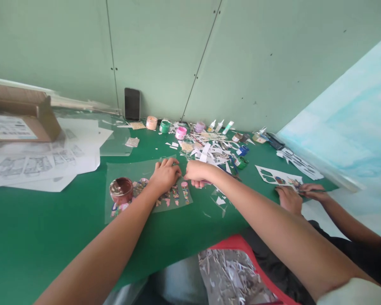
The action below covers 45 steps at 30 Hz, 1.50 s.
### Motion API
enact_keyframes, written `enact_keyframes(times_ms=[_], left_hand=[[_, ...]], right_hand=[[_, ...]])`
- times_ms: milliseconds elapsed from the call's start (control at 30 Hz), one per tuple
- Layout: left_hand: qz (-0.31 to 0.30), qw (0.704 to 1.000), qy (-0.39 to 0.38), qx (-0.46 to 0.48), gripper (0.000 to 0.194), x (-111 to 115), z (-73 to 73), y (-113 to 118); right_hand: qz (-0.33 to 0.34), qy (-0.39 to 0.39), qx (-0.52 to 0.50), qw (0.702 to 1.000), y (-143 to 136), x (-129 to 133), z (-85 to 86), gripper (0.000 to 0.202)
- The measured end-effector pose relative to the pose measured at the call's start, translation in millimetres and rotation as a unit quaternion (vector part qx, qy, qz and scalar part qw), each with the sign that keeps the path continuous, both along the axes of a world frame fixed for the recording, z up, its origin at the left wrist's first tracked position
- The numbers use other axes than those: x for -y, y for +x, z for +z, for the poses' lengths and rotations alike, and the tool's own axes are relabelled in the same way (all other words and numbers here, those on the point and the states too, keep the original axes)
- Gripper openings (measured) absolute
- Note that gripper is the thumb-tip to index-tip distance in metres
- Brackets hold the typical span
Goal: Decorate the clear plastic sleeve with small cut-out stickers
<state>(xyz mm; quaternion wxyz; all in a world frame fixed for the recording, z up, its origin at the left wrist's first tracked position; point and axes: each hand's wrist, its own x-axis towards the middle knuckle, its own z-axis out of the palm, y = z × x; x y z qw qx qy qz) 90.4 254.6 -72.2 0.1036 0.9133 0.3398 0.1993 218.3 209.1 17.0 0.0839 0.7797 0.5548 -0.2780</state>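
Observation:
My left hand [165, 175] rests over the top edge of a clear plastic sheet [158, 207], its fingers bent and drawn together; what their tips hold is hidden. Close by on the right, my right hand [197, 173] is closed, its fingertips almost meeting the left ones. Something thin and pinkish shows below its fingers, too small to name. Small colourful painted paper cut-outs [185, 192] lie in a row on the sheet, partly behind my left hand and forearm. A reddish-brown jar [121, 190] with smeared contents stands on the sheet's left part.
Paint jars [180, 133], glue bottles [219, 125] and white paper scraps [211, 153] crowd the back. A phone [132, 104] leans on the wall. Printed papers [44, 163] and a cardboard box [22, 114] are left. At right, another person's hands [290, 199] work on a cut-out sheet [273, 176]. Scraps fill a red-rimmed container [238, 240] below.

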Motion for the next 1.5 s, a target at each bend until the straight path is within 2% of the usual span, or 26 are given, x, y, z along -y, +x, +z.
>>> enact_keyframes(times_ms=[267,400,500,633,767,967,1233,1500], left_hand=[[0.005,1.0,0.025,-0.007,0.018,3.8,1.8,-1.3],[0.004,0.999,0.034,-0.006,0.02,4.6,1.9,-1.7],[0.003,0.999,0.038,-0.005,0.021,4.6,1.2,-1.5],[0.004,0.999,0.034,-0.009,0.023,5.1,0.9,-1.2],[0.004,1.0,0.028,-0.008,0.023,6.1,1.6,-1.7],[-0.005,1.0,0.02,-0.011,0.022,7.2,4.4,-4.4],[-0.002,1.0,0.006,-0.012,0.015,7.2,5.5,-3.3],[0.002,1.0,0.004,-0.011,0.017,3.6,1.5,-0.2]], right_hand=[[-0.01,0.029,0.02,0.999,-15.5,4.9,2.8,0.027],[-0.023,0.062,0.014,0.998,-18.8,17.3,-0.9,0.02],[-0.04,0.088,-0.022,0.995,-17.3,27.4,-9.4,0.016],[-0.084,0.145,-0.069,0.983,-19.8,38.5,-27.1,0.031],[-0.144,0.201,-0.095,0.964,-28.8,49.5,-43.7,0.034],[-0.21,0.234,-0.14,0.939,-31.0,54.4,-59.2,0.035],[-0.243,0.256,-0.15,0.924,-29.2,50.7,-63.8,0.033],[-0.244,0.268,-0.155,0.919,-33.8,54.0,-65.2,0.025]])
